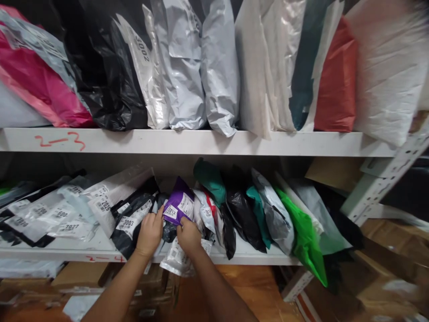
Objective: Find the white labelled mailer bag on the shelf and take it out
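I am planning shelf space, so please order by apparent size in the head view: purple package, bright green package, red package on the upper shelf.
Largest to smallest:
1. Red package
2. Bright green package
3. Purple package

Packet (181, 206) between left hand (150, 231) and right hand (189, 237), parcels (246, 221) either side on lower shelf (69, 255), boxes (80, 273) below
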`<state>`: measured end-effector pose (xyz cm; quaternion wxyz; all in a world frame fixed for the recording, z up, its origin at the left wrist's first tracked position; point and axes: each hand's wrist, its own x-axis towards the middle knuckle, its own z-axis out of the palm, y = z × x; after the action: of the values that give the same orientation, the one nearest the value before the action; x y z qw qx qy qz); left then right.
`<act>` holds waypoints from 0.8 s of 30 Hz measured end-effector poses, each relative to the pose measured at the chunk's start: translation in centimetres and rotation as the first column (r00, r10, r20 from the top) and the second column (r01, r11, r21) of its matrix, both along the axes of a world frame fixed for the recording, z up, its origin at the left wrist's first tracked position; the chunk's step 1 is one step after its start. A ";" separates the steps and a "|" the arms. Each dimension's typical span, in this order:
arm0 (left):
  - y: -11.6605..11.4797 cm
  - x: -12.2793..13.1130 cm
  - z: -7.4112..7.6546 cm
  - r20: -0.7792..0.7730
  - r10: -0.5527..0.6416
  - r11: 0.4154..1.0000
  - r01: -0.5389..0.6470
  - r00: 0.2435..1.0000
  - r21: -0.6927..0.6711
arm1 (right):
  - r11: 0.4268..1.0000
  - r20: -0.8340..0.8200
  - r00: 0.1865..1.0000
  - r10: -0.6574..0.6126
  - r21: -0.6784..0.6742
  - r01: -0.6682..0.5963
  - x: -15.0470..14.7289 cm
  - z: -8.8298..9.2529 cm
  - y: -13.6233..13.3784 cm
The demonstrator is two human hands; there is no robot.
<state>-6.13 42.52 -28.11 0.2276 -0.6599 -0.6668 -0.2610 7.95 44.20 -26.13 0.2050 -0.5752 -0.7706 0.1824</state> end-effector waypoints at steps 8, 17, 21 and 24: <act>-1.8 6.7 5.8 -0.088 -0.092 0.991 0.099 0.992 0.089 | 0.991 0.035 0.991 0.131 -0.028 -0.131 1.9 -0.2 -2.3; 6.3 13.6 9.4 0.144 -0.241 0.813 0.280 0.960 -0.510 | 0.903 -0.341 0.881 -0.328 0.160 0.398 14.5 -2.0 -3.5; 7.0 15.4 8.8 0.106 -0.055 0.831 0.104 0.993 -0.547 | 0.854 -0.278 0.854 -0.439 0.165 0.493 16.4 -2.9 -2.5; 6.9 15.4 8.1 0.060 -0.021 0.843 0.050 0.998 -0.536 | 0.879 -0.223 0.884 -0.410 0.164 0.449 17.5 -3.5 -2.4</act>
<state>9.30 49.42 -19.99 0.0116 -0.7026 -0.7064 -0.0851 25.46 41.80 -29.66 0.3694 -0.6881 -0.6163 0.1011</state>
